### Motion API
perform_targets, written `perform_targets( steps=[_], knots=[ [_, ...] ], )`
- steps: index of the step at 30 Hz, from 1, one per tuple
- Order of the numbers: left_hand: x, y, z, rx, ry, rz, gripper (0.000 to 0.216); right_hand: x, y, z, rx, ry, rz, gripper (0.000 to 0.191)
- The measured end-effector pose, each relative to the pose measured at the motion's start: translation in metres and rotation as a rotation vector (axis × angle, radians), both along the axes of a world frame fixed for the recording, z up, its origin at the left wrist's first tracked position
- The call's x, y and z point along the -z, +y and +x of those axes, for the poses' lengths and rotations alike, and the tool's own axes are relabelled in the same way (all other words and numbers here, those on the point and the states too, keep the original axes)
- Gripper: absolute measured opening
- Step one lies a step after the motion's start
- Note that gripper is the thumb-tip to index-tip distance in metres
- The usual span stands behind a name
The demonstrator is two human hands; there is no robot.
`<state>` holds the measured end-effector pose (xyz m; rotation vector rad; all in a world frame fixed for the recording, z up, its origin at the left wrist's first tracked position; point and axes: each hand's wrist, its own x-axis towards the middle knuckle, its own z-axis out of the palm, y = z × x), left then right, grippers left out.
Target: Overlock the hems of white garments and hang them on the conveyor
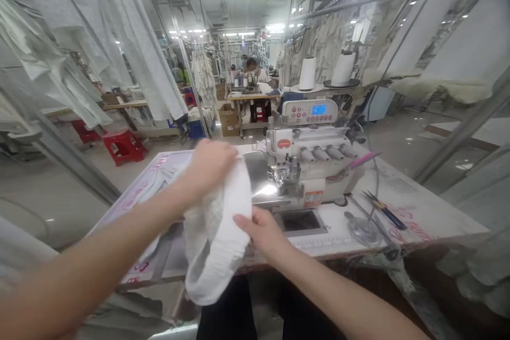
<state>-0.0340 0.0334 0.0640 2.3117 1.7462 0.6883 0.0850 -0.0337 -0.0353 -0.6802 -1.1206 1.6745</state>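
A white garment piece (223, 239) with a gathered, elastic-looking band hangs between my hands over the table's front edge. My left hand (213, 162), a little blurred, is closed on its upper end. Lower down, my right hand (265, 231) pinches the band's right edge between thumb and fingers. Just beyond my hands stands a white overlock sewing machine (306, 164), its needle area (287, 170) right of the cloth. More pale fabric (159, 183) lies on the table left of my left hand, partly hidden by my arm.
Pliers or snips (384, 210) and a small clear dish (364, 231) lie on the table's right side. Two white thread cones (307, 74) stand behind the machine. Metal rails with hanging fabric (131, 37) flank me. Red stools (124, 147) stand left; a person (255, 71) sits farther back.
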Motion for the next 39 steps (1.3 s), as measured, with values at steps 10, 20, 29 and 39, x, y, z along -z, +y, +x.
perform_targets(
  steps=[10, 20, 29, 39],
  knots=[
    [0.076, 0.031, 0.06, 0.181, -0.026, 0.092, 0.013, 0.066, -0.02, 0.07, 0.033, -0.093, -0.15, 0.04],
    [0.073, 0.082, 0.071, 0.2, -0.069, 0.115, 0.021, 0.036, 0.02, 0.075, 0.184, -0.089, -0.114, 0.041],
    [0.075, 0.089, 0.074, 0.181, -0.125, 0.111, 0.027, 0.041, 0.026, 0.076, 0.219, -0.066, -0.2, 0.04],
    [0.069, 0.002, 0.063, -0.035, -0.213, 0.395, 0.014, 0.045, 0.025, 0.073, 0.337, -0.113, -0.112, 0.036]
  ],
)
